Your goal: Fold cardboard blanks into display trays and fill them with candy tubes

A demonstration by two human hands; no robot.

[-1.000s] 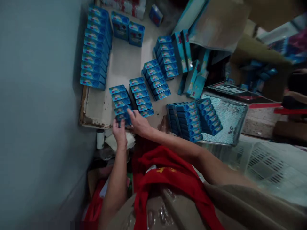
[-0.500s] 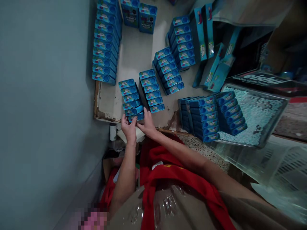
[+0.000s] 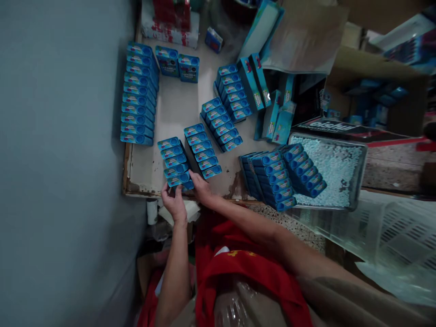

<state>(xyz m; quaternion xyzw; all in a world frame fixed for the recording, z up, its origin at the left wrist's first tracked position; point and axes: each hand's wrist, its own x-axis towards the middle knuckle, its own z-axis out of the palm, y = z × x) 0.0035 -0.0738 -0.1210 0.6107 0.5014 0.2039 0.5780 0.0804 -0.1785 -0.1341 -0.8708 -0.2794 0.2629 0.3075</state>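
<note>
A short row of small blue candy boxes [image 3: 173, 152] stands at the front edge of the table, ends facing up. At its near end, my left hand [image 3: 174, 204] is closed with thumb and fingers on the nearest candy box [image 3: 177, 179]. My right hand [image 3: 202, 189] pinches at the right side of the same end, its fingertips against the boxes. Part of another candy box [image 3: 188, 185] shows between the hands, lower than the rest. The fingers hide how these last boxes touch.
More rows of boxes stand behind, including a long row [image 3: 138, 97] along the wall. Strapped stacks [image 3: 272, 181] sit at the right near a clear tub [image 3: 327, 172] of pale blue pieces. Flat cartons [image 3: 272, 118] and an open cardboard box [image 3: 405, 104] lie beyond.
The view has shifted, showing more of the table's back. Near the hands, the second-last box has straightened level with its row, while the last one now sits partly hidden under it.
</note>
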